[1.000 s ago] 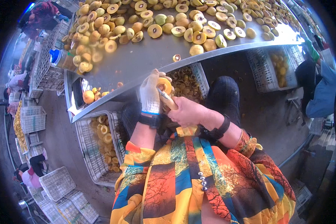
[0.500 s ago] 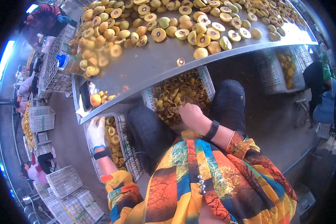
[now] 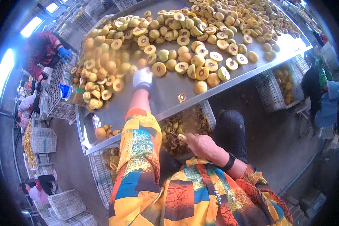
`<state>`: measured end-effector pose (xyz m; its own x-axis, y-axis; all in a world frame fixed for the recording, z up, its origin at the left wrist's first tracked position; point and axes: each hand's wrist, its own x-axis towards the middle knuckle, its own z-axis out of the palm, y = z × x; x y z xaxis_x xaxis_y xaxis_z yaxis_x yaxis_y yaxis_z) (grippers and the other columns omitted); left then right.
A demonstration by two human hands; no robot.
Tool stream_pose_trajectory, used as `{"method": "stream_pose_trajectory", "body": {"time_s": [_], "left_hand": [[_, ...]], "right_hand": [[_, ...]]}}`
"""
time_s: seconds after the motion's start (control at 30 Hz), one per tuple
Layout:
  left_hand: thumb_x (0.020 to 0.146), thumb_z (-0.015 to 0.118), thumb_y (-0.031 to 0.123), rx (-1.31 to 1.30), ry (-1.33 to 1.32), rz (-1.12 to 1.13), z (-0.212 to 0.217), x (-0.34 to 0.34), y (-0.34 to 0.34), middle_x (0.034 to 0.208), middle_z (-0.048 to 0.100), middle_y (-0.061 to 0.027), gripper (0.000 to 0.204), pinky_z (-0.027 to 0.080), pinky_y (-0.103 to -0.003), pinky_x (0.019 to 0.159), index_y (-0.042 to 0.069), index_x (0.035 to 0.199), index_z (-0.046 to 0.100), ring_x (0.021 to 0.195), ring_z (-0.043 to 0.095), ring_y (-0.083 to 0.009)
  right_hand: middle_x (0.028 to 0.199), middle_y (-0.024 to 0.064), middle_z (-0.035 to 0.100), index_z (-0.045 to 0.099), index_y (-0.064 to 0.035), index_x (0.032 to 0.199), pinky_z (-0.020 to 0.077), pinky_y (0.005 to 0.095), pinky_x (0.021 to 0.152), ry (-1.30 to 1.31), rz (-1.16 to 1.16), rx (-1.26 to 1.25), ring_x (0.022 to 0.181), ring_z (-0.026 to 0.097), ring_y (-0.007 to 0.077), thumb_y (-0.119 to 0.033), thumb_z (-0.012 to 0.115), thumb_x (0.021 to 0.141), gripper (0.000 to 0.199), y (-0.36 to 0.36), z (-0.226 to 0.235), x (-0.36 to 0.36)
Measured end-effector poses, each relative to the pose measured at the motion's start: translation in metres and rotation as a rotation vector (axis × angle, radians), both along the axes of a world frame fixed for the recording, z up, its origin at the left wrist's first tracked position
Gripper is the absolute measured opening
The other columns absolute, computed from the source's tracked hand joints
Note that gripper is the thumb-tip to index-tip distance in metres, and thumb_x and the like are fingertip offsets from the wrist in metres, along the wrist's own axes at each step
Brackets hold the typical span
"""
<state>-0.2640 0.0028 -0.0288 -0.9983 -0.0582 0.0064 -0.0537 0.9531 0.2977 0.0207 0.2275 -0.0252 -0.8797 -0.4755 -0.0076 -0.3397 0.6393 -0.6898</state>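
My left hand, in a white glove, reaches over the metal table to the near edge of a pile of halved, peach-like fruit. Its fingertips are blurred beside an orange half, so whether they grip it is unclear. Low between my knees, my bare right hand is closed, with something short and pale poking out past the fingers. Just beyond it stands a crate of brown and yellow fruit scraps. One small cut piece lies alone at the table's front rim.
Under my left sleeve is a white crate of fruit halves. A blue-lidded jug stands at the table's left edge, with small scraps in the near corner. Another fruit crate sits at right. Co-workers are at left and right.
My left hand has left the crate at lower left and moved up and forward onto the table by the fruit. My right hand has drawn back and slightly right from the scrap crate.
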Motion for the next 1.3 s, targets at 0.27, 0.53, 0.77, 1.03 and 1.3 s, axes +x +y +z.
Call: {"method": "stream_pose_trajectory", "body": {"time_s": [0.27, 0.53, 0.77, 1.03, 1.3], "left_hand": [[0.072, 0.071, 0.012, 0.747, -0.027, -0.072, 0.058, 0.112, 0.03, 0.093, 0.066, -0.003, 0.039, 0.049, -0.022, 0.061, 0.0, 0.108, 0.061, 0.074, 0.059, -0.0083], [0.073, 0.073, 0.01, 1.258, 0.186, -0.104, 0.075, 0.25, 0.046, 0.12, 0.049, -0.0146, 0.068, 0.048, -0.03, 0.084, 0.002, 0.131, 0.038, 0.104, 0.054, -0.0219], [0.083, 0.049, 0.06, 1.821, -0.178, 0.51, 0.041, 0.25, 0.044, 0.088, 0.059, -0.0051, 0.058, 0.049, -0.03, 0.07, 0.005, 0.101, 0.058, 0.079, 0.058, -0.0177], [0.092, 0.046, 0.039, 1.671, 0.131, 0.408, 0.046, 0.254, 0.045, 0.089, 0.06, -0.007, 0.04, 0.049, -0.029, 0.069, 0.004, 0.106, 0.056, 0.077, 0.058, -0.0163], [0.09, 0.052, 0.029, 1.623, 0.232, 0.382, 0.048, 0.26, 0.049, 0.082, 0.062, -0.0084, 0.03, 0.05, -0.027, 0.055, 0.001, 0.1, 0.06, 0.062, 0.059, -0.0155]], "right_hand": [[0.079, 0.0138, 0.062, 0.046, 0.004, 0.114, 0.05, 0.033, 0.06, -0.24, -0.483, -0.579, 0.07, 0.062, 0.0206, -0.027, 0.064, 0.08, 0.05, -0.014, 0.027, -0.06], [0.064, -0.0007, 0.049, 0.051, -0.0029, 0.096, 0.0367, 0.0206, 0.04, -0.789, -0.215, -1.138, 0.045, 0.044, 0.0057, -0.026, 0.055, 0.089, 0.025, -0.04, 0.039, -0.06], [0.064, 0.008, 0.054, 0.046, -0.0008, 0.092, 0.0405, 0.0316, 0.043, -0.404, -0.233, -0.631, 0.048, 0.049, 0.02, -0.022, 0.057, 0.086, 0.025, -0.045, 0.049, -0.035], [0.069, 0.0214, 0.059, 0.04, -0.0011, 0.089, 0.0477, 0.046, 0.056, -0.015, -0.182, 0.01, 0.065, 0.06, 0.039, -0.009, 0.057, 0.078, 0.021, -0.046, 0.056, 0.0], [0.071, 0.0231, 0.059, 0.04, 0.0003, 0.089, 0.0481, 0.0454, 0.057, -0.024, -0.176, 0.058, 0.066, 0.06, 0.0385, -0.004, 0.053, 0.077, 0.018, -0.059, 0.056, 0.015]]}}
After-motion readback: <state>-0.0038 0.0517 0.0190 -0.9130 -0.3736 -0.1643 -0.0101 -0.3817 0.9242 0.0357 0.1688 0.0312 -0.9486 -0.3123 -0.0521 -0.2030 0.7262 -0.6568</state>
